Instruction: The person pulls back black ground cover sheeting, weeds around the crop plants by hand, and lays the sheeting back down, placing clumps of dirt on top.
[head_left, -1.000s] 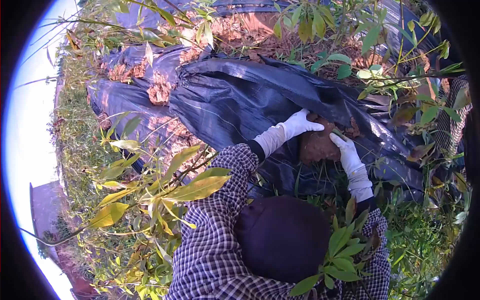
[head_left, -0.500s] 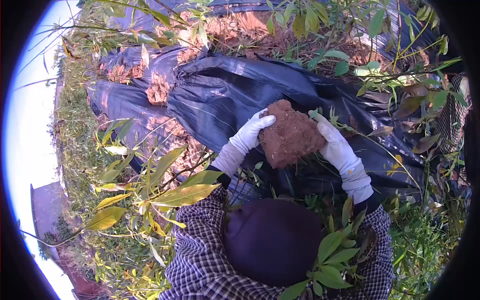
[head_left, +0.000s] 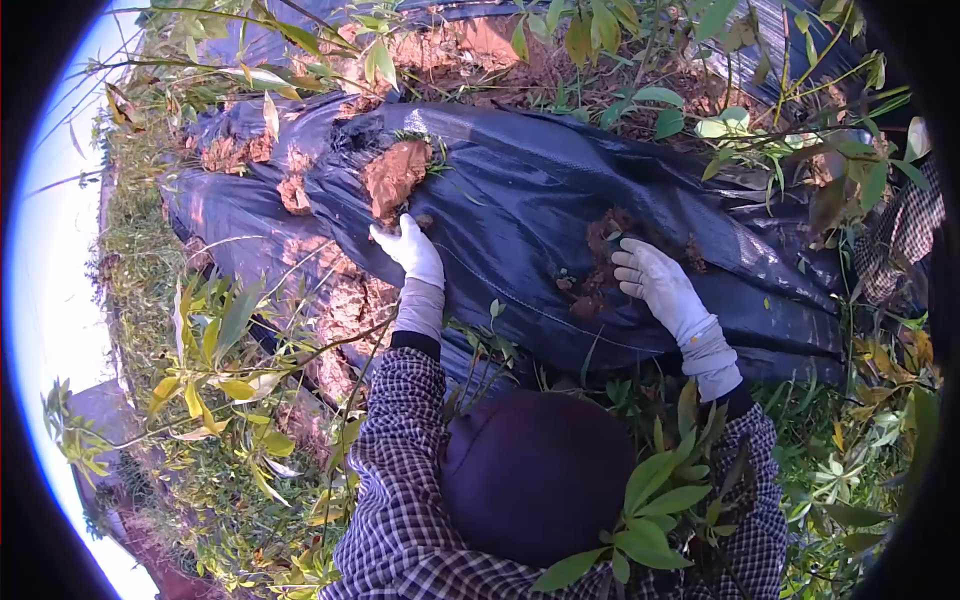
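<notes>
My left hand [head_left: 410, 252], in a white glove, has its fingers apart just below a reddish clod of soil [head_left: 397, 178]. That clod rests on the black sheet [head_left: 520, 215], with grass at its right side. Farther right, my gloved right hand [head_left: 658, 284] is open above the sheet, its fingers slightly bent, beside loose crumbs of soil [head_left: 588, 302]. A small green bit shows near its fingertips. Nothing is clearly held in either hand.
Leafy branches [head_left: 230, 385] cross the left side, and green leaves [head_left: 655, 510] overlap my checked sleeve and a dark rounded shape [head_left: 535, 475] at the bottom. More soil clods [head_left: 235, 153] lie on the sheet's left part. Netting [head_left: 905, 235] is at the far right.
The clod has gone from between both hands to the sheet at the upper left, and my left hand has moved left and let go. My right hand has come off it and stayed at the right.
</notes>
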